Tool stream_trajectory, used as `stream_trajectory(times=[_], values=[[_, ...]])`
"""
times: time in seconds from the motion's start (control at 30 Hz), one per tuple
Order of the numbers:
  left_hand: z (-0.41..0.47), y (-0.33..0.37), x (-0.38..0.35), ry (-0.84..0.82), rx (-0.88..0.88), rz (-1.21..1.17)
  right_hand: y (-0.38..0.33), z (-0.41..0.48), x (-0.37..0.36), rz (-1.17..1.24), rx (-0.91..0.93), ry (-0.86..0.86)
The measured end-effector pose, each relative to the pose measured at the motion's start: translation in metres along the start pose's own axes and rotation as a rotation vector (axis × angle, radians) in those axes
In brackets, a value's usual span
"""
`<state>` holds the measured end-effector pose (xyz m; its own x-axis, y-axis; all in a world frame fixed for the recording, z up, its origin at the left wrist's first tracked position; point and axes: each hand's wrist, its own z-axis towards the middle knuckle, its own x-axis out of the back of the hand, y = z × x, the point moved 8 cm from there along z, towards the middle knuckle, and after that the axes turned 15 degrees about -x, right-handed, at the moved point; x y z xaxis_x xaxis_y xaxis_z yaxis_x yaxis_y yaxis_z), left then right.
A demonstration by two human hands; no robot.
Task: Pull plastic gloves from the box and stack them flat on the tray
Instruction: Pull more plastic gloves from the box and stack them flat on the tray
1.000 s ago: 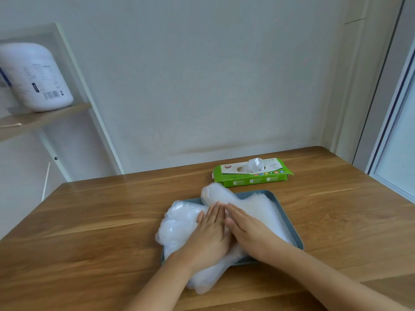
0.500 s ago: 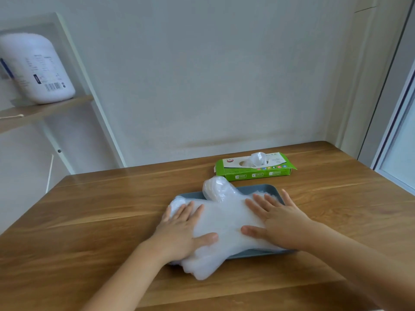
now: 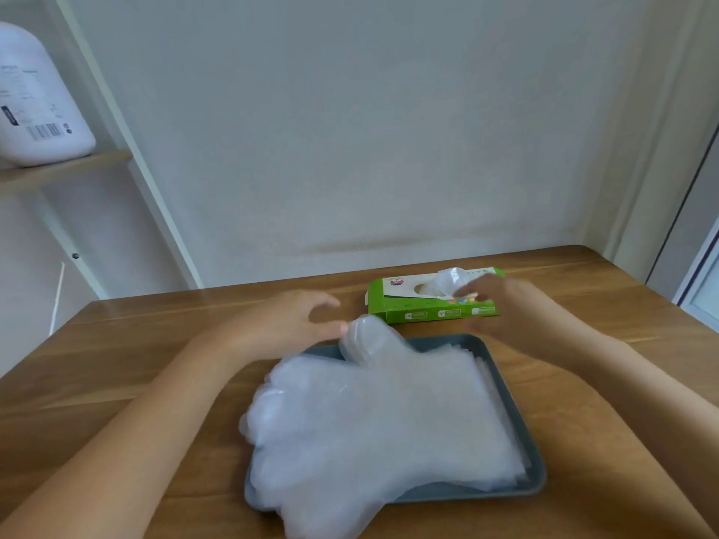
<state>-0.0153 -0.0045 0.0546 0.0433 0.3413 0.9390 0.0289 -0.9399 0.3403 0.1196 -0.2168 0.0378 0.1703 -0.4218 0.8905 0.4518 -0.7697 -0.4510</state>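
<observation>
Now, left hand (image 3: 288, 324): raised near the tray (image 3: 539, 476), fingers loosely curved, gripping nothing.
right hand (image 3: 502, 305): at the box (image 3: 412, 305); blurred, grip on protruding glove (image 3: 449, 280) unclear.
glove stack (image 3: 389, 414): flat on tray.

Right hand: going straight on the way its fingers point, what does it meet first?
The glove tuft poking from the green box; the right hand looks almost on it, but blur hides contact.

One head-worn view looks forward and down from close above the worktop (image 3: 116, 363), facing the wall (image 3: 389, 130) beyond its far edge.
</observation>
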Motion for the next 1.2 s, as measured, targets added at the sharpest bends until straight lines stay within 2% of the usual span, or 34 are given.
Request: stream_trajectory(times=[0.1, 0.33, 0.5, 0.77, 0.87, 0.97, 1.03, 1.2], values=[[0.041, 0.017, -0.004, 0.033, -0.075, -0.079, 0.013, 0.043, 0.005, 0.028, 0.009, 0.126], [0.114, 0.031, -0.055, -0.158, -0.156, -0.093, 0.02, 0.095, -0.018, 0.119, 0.031, 0.021], [0.129, 0.034, -0.079, -0.26, -0.139, -0.026, 0.02, 0.103, -0.013, 0.282, 0.089, 0.091], [0.131, 0.037, -0.082, -0.314, -0.149, 0.058, 0.046, 0.118, -0.009, 0.56, -0.192, 0.016], [0.133, 0.038, -0.077, -0.246, -0.156, -0.014, 0.049, 0.118, -0.011, 0.707, -0.259, -0.074], [0.136, 0.047, -0.06, -0.008, -0.179, -0.096, 0.048, 0.117, -0.016, 0.822, -0.319, -0.155], [0.137, 0.057, -0.056, 0.09, -0.236, -0.127, 0.046, 0.116, -0.021, 0.862, -0.336, -0.192], [0.146, 0.07, -0.074, -0.04, -0.264, -0.061, 0.047, 0.116, -0.029, 0.894, -0.416, -0.228]])
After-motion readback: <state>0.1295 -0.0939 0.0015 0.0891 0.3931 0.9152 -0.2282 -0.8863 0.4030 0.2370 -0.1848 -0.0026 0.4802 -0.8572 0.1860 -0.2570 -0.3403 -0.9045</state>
